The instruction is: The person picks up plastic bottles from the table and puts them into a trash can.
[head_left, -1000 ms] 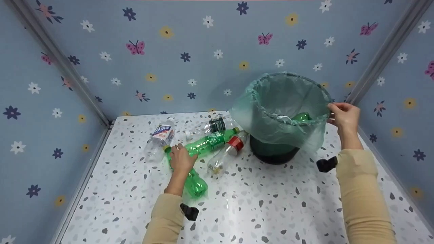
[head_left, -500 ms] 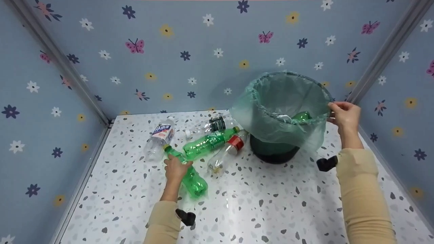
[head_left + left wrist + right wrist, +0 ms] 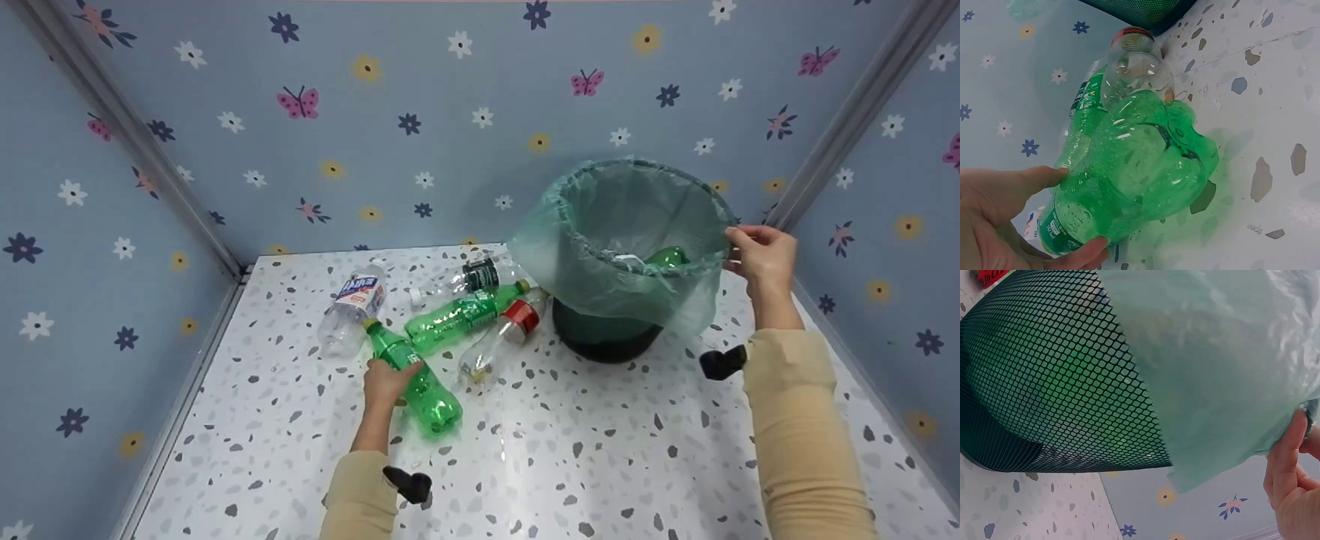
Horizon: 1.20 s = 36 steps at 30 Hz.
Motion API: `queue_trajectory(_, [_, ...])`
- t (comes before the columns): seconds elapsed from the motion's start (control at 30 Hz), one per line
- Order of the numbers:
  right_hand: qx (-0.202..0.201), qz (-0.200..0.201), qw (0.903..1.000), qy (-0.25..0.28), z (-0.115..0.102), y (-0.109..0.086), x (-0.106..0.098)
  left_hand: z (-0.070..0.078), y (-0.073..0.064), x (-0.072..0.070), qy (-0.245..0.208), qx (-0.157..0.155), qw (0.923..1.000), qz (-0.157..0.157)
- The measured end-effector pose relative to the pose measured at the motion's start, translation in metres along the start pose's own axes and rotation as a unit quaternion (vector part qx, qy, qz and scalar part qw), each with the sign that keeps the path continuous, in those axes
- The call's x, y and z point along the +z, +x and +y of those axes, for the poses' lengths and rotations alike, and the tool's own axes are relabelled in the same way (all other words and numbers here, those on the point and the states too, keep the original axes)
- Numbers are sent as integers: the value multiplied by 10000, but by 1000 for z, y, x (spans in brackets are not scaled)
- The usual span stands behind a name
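My left hand (image 3: 386,384) grips a green plastic bottle (image 3: 429,397) around its middle, with its yellow-green cap pointing away to the upper left. In the left wrist view the thumb and fingers lie on either side of the green bottle (image 3: 1140,163), whose base faces the camera. My right hand (image 3: 766,259) pinches the right rim of a mesh trash bin (image 3: 600,341) lined with a translucent green bag (image 3: 630,289). Inside the bin lies another green bottle (image 3: 667,259). The right wrist view shows fingers (image 3: 1292,450) on the bag-covered rim.
Beside the held bottle lie a second green bottle (image 3: 454,322), a clear bottle with a red label (image 3: 491,349), a clear bottle with a dark label (image 3: 457,283) and a clear bottle with a blue-and-white label (image 3: 349,319). Patterned walls (image 3: 420,150) enclose the speckled table (image 3: 570,465).
My left hand has slid down from near the green bottle's neck to its middle and closed round it; the bottle has shifted slightly. The right hand stays on the bin rim.
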State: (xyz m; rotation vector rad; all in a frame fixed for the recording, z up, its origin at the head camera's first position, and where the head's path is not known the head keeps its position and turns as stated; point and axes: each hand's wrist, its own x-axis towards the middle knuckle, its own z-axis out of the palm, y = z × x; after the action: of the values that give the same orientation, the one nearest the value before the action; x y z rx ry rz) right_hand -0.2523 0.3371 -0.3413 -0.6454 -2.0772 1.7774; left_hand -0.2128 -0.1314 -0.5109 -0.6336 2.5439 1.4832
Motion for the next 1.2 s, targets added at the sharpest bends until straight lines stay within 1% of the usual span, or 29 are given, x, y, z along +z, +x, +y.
queue_trajectory(0.13, [24,-38,10000,64,0,0,0,-3,-1,0,-305,-276,9989,-223])
queue_trajectory(0.23, [9,-55,10000,69,0,0,0,-5,-1,0,-566,-390,9971,-337])
queue_trajectory(0.4, [-7,-50,10000,73,0,1,0,-10,-2,0,-933,-368,9946,-275])
queue_trajectory(0.5, [-47,-40,9999,137,0,1,0,-12,-3,0,-1048,-394,9935,-214])
queue_trajectory(0.67, [-57,-26,9998,200,1,1,0,-15,-5,-1,-1122,-465,9923,-243])
queue_trajectory(0.93, [9,-39,9999,163,0,2,0,-13,-12,-2,-1305,-295,9907,-257])
queue_trajectory(1.1, [28,-86,9999,106,0,2,-1,-4,-17,-4,-1451,-199,9888,-297])
queue_trajectory(1.2, [76,-117,9999,63,-1,1,-2,2,-21,-4,-1482,-84,9884,-332])
